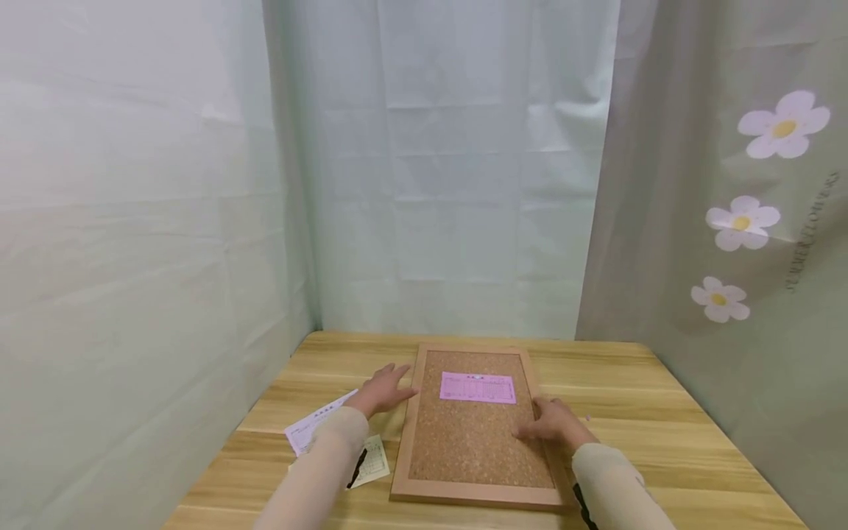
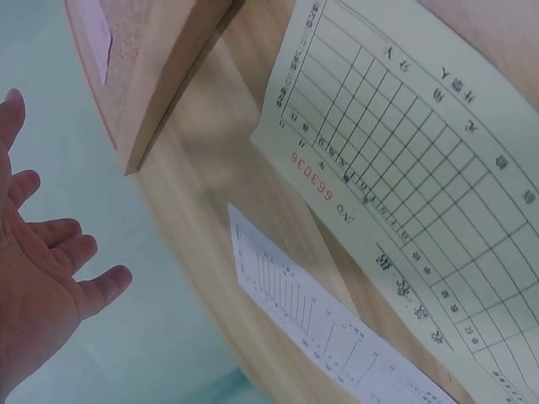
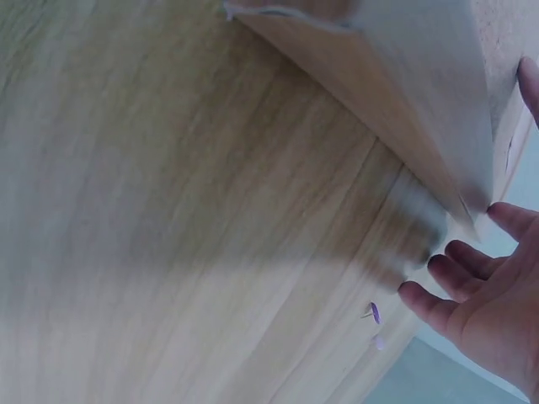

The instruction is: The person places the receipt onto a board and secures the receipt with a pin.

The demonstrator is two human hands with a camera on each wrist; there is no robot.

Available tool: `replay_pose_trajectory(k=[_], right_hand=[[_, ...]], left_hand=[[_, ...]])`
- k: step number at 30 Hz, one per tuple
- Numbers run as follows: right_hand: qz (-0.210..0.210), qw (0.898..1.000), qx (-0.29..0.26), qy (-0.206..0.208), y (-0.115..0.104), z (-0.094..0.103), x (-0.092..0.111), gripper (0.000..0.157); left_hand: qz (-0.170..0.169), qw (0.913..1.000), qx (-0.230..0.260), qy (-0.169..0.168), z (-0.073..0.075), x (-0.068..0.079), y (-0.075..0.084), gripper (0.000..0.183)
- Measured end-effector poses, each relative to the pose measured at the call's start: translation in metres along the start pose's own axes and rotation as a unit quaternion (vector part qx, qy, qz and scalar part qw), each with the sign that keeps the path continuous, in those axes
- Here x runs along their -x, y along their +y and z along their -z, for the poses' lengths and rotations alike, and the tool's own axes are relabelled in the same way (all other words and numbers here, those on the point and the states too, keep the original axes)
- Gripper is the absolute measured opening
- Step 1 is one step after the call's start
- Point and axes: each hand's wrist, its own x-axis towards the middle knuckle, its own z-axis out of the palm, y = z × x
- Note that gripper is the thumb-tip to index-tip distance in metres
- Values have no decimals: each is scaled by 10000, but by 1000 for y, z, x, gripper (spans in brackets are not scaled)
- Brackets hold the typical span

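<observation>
A wood-framed corkboard (image 1: 480, 449) lies flat on the table, with a pink printed slip (image 1: 478, 388) on its upper half. My left hand (image 1: 382, 390) is beside the board's left frame, fingers spread and holding nothing. At the right frame is my right hand (image 1: 555, 425), its thumb reaching over the cork. In the right wrist view, one fingertip of that hand meets the frame's edge while the other fingers extend loosely below it. To the left of the board lie a pale yellow receipt form (image 2: 413, 185) and a whitish printed slip (image 2: 312, 316), both partly behind my left arm.
A purple push pin (image 3: 375, 313) sits on the wooden table (image 1: 649, 412) to the right of the board. Pale curtains (image 1: 457, 169) enclose the table at the back and sides, with daisies (image 1: 742, 223) printed on the right one.
</observation>
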Motion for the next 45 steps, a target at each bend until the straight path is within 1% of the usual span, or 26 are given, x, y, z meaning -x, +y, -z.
replay_pose_trajectory(k=[4,10,15,22,26,29,34,37,40,45], right_hand=[[4,10000,45,-37,0,0,4,97],[-175,9997,-89,-126,2,-1,3,100],[-224,9994,-168,-181,3,-1,5,101],[-152,9996,-64,-224,-1,3,8,100],[-158,9995,14,-258,-1,4,8,99],[-160,9994,44,-318,0,4,8,100],[-95,9993,126,-338,4,2,6,99],[-36,9994,167,-314,4,2,6,99],[-93,9994,84,-321,4,2,6,99],[-229,9992,-88,-309,1,3,7,101]], left_hand=[[-44,10000,81,23,5,4,-4,63],[-87,9995,288,57,12,11,-12,63],[-172,9993,298,170,19,14,-24,63],[-258,9986,340,296,37,22,-37,63],[-300,9979,363,445,45,26,-45,65],[-280,9972,394,577,50,29,-52,66],[-120,9960,498,739,57,34,-64,68],[21,9953,584,775,61,39,-70,69],[169,9944,628,835,64,43,-76,69],[293,9929,664,946,69,50,-86,69]])
